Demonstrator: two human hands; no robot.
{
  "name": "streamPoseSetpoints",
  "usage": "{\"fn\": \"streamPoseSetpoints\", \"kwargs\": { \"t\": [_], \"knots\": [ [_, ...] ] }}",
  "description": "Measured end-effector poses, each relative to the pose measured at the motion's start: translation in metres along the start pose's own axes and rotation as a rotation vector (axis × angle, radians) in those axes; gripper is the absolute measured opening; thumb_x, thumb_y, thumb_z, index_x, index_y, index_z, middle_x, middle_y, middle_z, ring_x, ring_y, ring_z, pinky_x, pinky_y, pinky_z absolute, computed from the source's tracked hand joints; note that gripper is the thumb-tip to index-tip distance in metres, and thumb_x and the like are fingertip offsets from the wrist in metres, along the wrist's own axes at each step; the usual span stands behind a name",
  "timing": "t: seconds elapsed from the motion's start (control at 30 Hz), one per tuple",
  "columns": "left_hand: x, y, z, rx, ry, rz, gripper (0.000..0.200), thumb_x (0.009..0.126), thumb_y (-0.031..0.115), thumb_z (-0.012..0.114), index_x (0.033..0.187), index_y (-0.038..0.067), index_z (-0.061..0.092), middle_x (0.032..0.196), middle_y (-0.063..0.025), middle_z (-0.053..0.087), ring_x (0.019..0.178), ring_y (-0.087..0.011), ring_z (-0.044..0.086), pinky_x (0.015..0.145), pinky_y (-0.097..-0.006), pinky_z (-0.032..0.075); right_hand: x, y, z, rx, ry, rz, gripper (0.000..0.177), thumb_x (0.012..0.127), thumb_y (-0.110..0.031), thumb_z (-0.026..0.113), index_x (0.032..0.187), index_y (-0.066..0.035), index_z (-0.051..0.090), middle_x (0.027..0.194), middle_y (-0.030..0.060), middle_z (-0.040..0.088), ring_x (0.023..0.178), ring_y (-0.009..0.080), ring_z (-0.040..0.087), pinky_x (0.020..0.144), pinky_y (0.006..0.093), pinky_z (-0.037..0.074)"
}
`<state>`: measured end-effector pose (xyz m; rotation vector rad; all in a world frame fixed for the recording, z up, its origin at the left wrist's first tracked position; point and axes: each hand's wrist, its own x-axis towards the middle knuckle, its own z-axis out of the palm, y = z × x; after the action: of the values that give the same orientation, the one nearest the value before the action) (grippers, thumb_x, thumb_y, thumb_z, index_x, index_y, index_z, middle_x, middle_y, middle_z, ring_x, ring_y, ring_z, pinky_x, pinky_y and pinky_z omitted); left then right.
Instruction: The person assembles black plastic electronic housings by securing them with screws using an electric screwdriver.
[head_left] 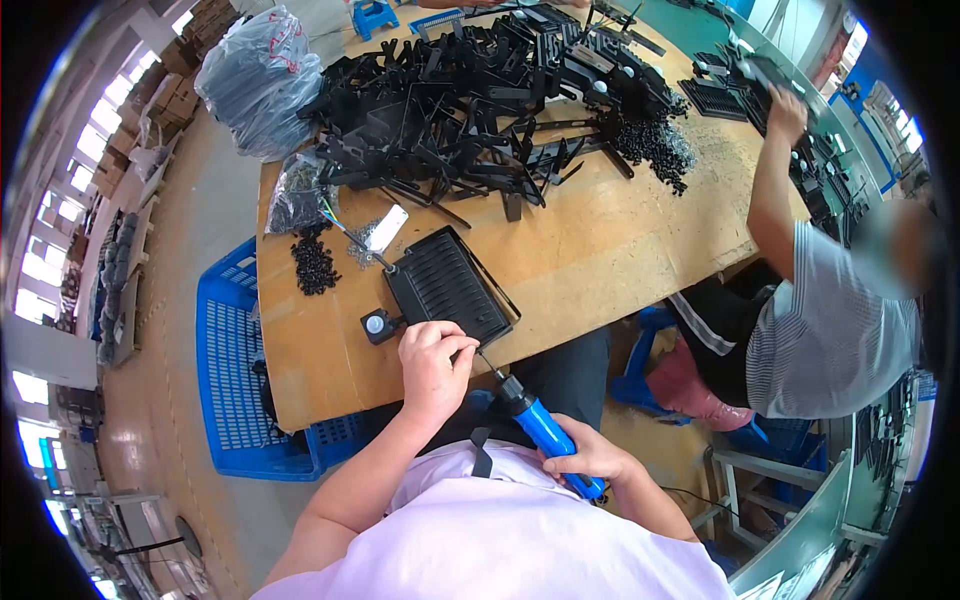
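Observation:
A black finned floodlight (440, 285) with a bracket lies near the table's front edge. A small black sensor head (378, 325) with a pale round lens sticks out at its lower left, and a cable with coloured wire ends leads off its upper left. My left hand (432, 372) is at the floodlight's near edge, thumb and fingers pinched together; what they hold is too small to make out. My right hand (592, 455) grips a blue electric screwdriver (540, 425). Its bit points up and left, with the tip close to my left fingertips.
A large heap of black brackets and lamp parts (450, 110) covers the table's far side. Small black parts (315, 262) lie in piles. A blue crate (225, 370) stands left of the table (600, 270). At right, a co-worker (835, 320) reaches over the neighbouring bench.

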<state>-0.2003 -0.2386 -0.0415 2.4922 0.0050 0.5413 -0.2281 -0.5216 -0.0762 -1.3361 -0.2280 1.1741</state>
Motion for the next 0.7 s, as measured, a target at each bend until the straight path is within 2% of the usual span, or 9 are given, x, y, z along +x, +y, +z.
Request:
{"fn": "streamPoseSetpoints", "kwargs": {
  "t": [0.1,0.2,0.27,0.37,0.7],
  "knots": [
    [0.004,-0.003,-0.006,0.021,-0.056,0.032,0.007,0.076,0.01,0.079,0.081,0.015,0.077,0.09,0.0006,0.068,0.097,-0.0261,0.059,0.087,-0.0423,0.044,-0.002,-0.008,0.001,0.063,-0.026,0.052,0.077,0.083,-0.019,0.081,0.146,0.0,0.042,0.105,0.0094,0.062,0.082,0.0162,0.065,0.077,0.0316,0.054],
    [0.015,-0.001,-0.017,0.113,-0.159,0.063,0.008,0.076,0.011,0.078,0.08,0.017,0.077,0.087,0.0023,0.068,0.096,-0.0249,0.06,0.083,-0.0416,0.043,-0.001,-0.007,0.003,0.095,-0.016,0.023,0.067,0.084,-0.014,0.081,0.137,0.0,0.043,0.096,0.0094,0.062,0.074,0.0177,0.065,0.065,0.0322,0.055],
    [0.022,0.0,-0.022,0.157,-0.237,0.065,0.008,0.076,0.012,0.079,0.079,0.019,0.077,0.084,0.0034,0.068,0.094,-0.0241,0.06,0.081,-0.0411,0.043,0.001,-0.006,0.002,0.083,-0.017,0.007,0.067,0.084,-0.014,0.081,0.138,0.001,0.043,0.096,0.0095,0.062,0.074,0.0177,0.065,0.065,0.0321,0.055],
    [0.027,-0.004,-0.024,0.165,-0.234,0.164,0.007,0.075,0.013,0.079,0.079,0.019,0.076,0.082,0.0035,0.067,0.092,-0.0237,0.06,0.08,-0.0412,0.042,0.001,-0.008,0.002,0.077,-0.027,-0.002,0.068,0.084,-0.013,0.081,0.138,0.001,0.042,0.096,0.0096,0.062,0.074,0.0176,0.065,0.065,0.0321,0.055],
    [0.044,-0.014,-0.03,0.036,-0.491,0.303,0.019,0.081,0.01,0.074,0.1,0.013,0.076,0.097,-0.0043,0.066,0.096,-0.027,0.061,0.087,-0.0411,0.047,-0.001,-0.007,-0.001,0.098,-0.023,0.012,0.072,0.082,-0.019,0.083,0.139,0.001,0.042,0.094,0.0089,0.063,0.075,0.0165,0.064,0.067,0.0315,0.055]
  ]
}}
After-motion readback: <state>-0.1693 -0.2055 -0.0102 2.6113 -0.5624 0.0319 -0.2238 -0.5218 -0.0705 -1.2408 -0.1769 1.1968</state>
